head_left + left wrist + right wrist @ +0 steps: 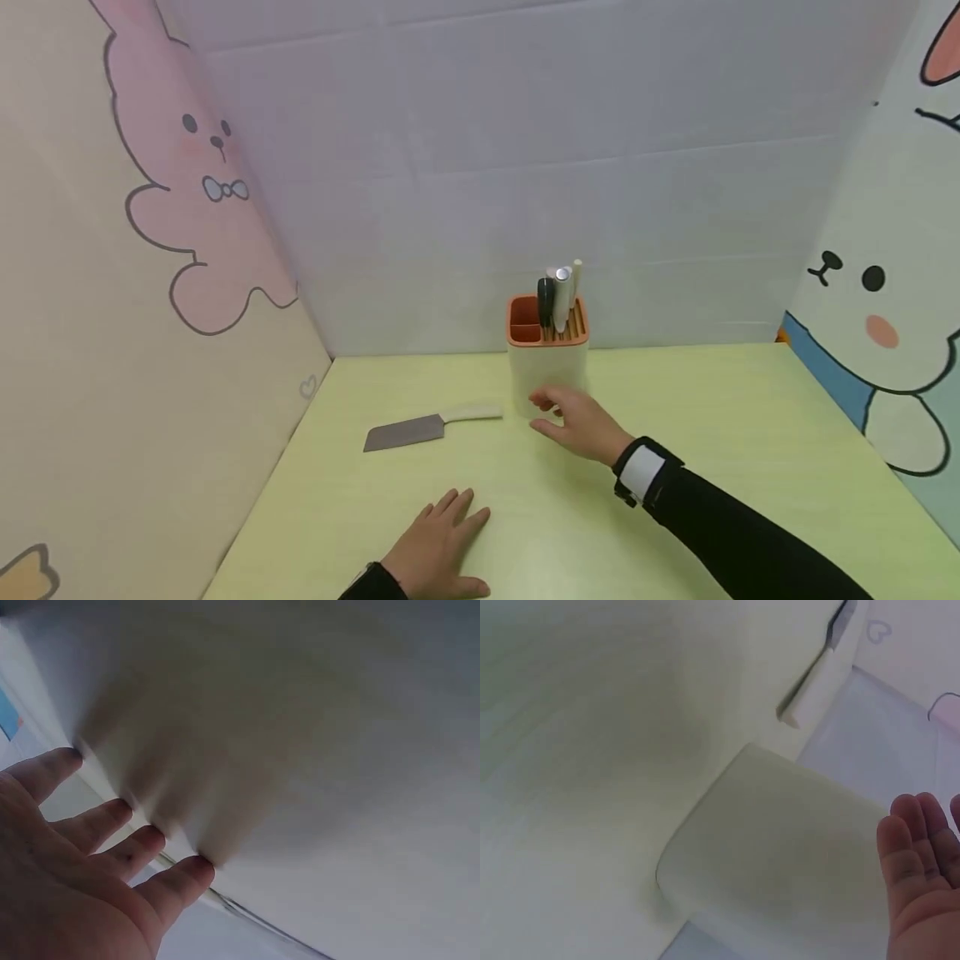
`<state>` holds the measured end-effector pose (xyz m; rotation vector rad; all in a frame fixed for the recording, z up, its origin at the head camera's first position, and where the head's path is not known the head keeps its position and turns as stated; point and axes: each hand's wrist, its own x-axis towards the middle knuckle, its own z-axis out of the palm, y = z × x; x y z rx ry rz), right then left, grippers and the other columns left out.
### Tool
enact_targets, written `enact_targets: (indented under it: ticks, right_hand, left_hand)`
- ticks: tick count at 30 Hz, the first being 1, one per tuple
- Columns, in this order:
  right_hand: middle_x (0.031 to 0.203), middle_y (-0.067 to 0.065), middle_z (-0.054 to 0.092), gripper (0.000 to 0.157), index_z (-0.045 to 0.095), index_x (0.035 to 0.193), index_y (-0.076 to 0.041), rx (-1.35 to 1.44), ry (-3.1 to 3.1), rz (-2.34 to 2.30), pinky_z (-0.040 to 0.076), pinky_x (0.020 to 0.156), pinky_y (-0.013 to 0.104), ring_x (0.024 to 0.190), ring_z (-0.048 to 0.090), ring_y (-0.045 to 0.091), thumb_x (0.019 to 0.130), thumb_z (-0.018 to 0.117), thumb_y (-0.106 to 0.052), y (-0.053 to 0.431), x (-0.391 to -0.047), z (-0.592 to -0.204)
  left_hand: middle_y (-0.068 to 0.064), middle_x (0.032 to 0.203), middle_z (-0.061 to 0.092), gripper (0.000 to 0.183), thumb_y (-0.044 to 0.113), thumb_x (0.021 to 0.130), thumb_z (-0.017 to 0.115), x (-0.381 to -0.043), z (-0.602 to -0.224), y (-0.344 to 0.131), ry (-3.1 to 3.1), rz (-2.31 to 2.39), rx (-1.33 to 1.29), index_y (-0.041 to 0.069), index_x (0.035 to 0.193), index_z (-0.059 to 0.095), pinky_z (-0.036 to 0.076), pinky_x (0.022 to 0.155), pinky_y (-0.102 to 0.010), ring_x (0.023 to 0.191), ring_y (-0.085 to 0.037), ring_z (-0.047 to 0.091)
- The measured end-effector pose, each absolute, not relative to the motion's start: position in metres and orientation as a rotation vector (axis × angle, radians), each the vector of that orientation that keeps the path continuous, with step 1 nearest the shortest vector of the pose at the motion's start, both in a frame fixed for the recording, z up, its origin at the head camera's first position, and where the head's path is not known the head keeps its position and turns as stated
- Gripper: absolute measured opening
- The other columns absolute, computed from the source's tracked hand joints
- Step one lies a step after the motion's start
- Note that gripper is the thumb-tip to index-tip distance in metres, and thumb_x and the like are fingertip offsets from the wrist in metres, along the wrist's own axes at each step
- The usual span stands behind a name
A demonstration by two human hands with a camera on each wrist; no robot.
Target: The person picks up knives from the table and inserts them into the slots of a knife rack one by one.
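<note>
A cleaver [406, 432] with a grey blade and pale handle lies flat on the table, left of a knife holder [548, 375]. The holder is white with an orange top and stands upright, with a black-handled piece [546, 302] and several pale handles sticking out. My right hand [583, 423] hovers in front of the holder, fingers loosely bent, with nothing in it. In the right wrist view its fingers [905, 851] appear beside the holder's pale wall [772, 847]; contact is unclear. My left hand [438, 546] lies near the front with spread fingers, fingertips touching the tabletop.
The yellow-green table [675, 400] meets a pale back wall [465, 208]. Side walls with cartoon animals [202, 167] stand at left and right. The holder sits close to the back edge, and an open orange compartment [524, 312] shows at its left.
</note>
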<state>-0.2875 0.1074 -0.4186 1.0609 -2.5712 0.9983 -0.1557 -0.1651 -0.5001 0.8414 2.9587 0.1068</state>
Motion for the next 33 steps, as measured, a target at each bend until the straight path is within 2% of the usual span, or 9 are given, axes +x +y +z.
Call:
enact_targets:
  ticks: [3,8,15,21,28,33]
  right_hand:
    - [0.112,0.004,0.062,0.041,0.057,0.117,-0.01,1.09,-2.638,0.902,0.049,0.085,0.04,0.102,0.058,0.023,0.084,0.064,-0.034,0.089,-0.291,-0.432]
    - [0.133,0.011,0.051,0.055,0.052,0.128,-0.009,1.141,-2.756,0.701,0.04,0.099,0.043,0.121,0.046,0.026,0.083,0.063,-0.04,0.06,-0.301,-0.452]
    - [0.147,0.014,0.034,0.07,0.042,0.139,-0.014,1.17,-2.795,0.413,0.032,0.105,0.044,0.133,0.031,0.031,0.081,0.063,-0.046,0.031,-0.317,-0.469]
    - [0.15,0.014,0.029,0.071,0.035,0.143,-0.019,1.217,-2.755,0.197,0.03,0.106,0.045,0.136,0.025,0.032,0.083,0.059,-0.049,0.008,-0.327,-0.484]
    - [0.154,0.009,0.02,0.07,0.021,0.148,-0.027,1.166,-2.719,-0.033,0.032,0.104,0.05,0.138,0.019,0.032,0.089,0.046,-0.055,-0.007,-0.333,-0.494]
    - [0.153,0.007,0.023,0.066,0.023,0.148,-0.026,1.144,-2.808,-0.009,0.032,0.103,0.051,0.138,0.02,0.03,0.091,0.043,-0.052,-0.011,-0.332,-0.491]
  left_hand:
    - [-0.014,0.149,0.03,0.098,0.084,0.066,0.038,-0.155,-0.501,-0.166,2.957,0.124,0.833,0.025,0.144,0.035,0.038,0.095,-0.058,0.134,-0.035,0.028]
    - [-0.013,0.149,0.03,0.099,0.085,0.064,0.036,-0.157,-0.503,-0.167,2.964,0.105,0.845,0.026,0.144,0.035,0.039,0.094,-0.058,0.134,-0.034,0.028]
    - [-0.013,0.148,0.032,0.099,0.085,0.064,0.036,-0.158,-0.503,-0.166,2.976,0.107,0.864,0.026,0.143,0.036,0.039,0.094,-0.058,0.134,-0.034,0.028]
    - [-0.012,0.148,0.032,0.099,0.086,0.063,0.036,-0.158,-0.506,-0.168,2.987,0.111,0.861,0.026,0.142,0.038,0.039,0.094,-0.058,0.134,-0.034,0.028]
    - [-0.012,0.148,0.032,0.099,0.086,0.063,0.036,-0.159,-0.509,-0.166,3.011,0.106,0.872,0.026,0.142,0.038,0.039,0.094,-0.057,0.133,-0.034,0.029]
    - [-0.012,0.148,0.032,0.099,0.086,0.064,0.036,-0.157,-0.502,-0.166,2.992,0.093,0.846,0.026,0.142,0.038,0.039,0.095,-0.057,0.134,-0.033,0.028]
